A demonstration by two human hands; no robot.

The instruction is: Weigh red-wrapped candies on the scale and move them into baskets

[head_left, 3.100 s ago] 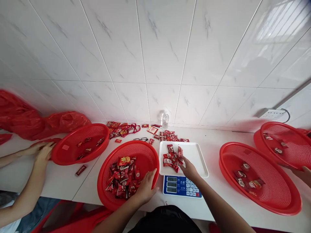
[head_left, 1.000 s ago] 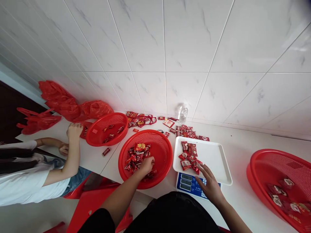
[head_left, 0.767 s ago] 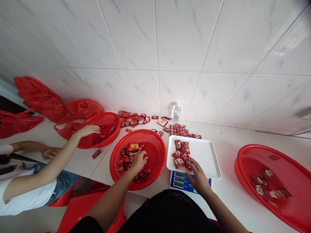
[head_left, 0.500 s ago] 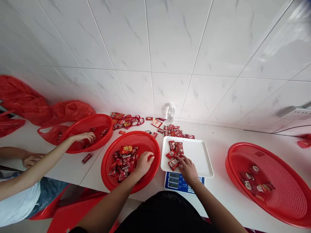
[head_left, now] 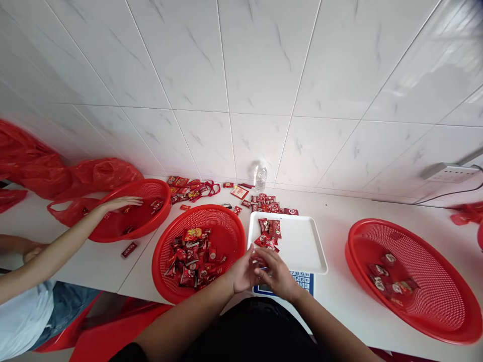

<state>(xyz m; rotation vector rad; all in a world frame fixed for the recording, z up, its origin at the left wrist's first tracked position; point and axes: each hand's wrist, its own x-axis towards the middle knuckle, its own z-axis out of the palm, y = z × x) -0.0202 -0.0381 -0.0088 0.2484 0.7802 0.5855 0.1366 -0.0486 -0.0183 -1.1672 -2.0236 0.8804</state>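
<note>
My left hand (head_left: 243,271) and my right hand (head_left: 277,273) meet over the near left corner of the white tray (head_left: 307,244), their fingers curled toward each other. Whatever lies between the fingers is too hidden to name. Several red packets (head_left: 274,229) rest at the tray's left side, just beyond my hands. Beneath the tray is a blue scale (head_left: 304,281), its displays mostly covered by my hands. To the left, a red mesh basket (head_left: 160,261) holds a heap of red and a few yellow packets.
Another red basket (head_left: 407,327) with several packets stands at the right. At the left, a person's hand (head_left: 123,202) reaches over a third basket (head_left: 145,231). Small packets (head_left: 266,203), a clear bottle (head_left: 261,177) and red bags (head_left: 103,176) line the wall.
My left hand has left the middle basket and moved right to meet my right hand, which has shifted slightly left and nearer. The other person's fingers have straightened.
</note>
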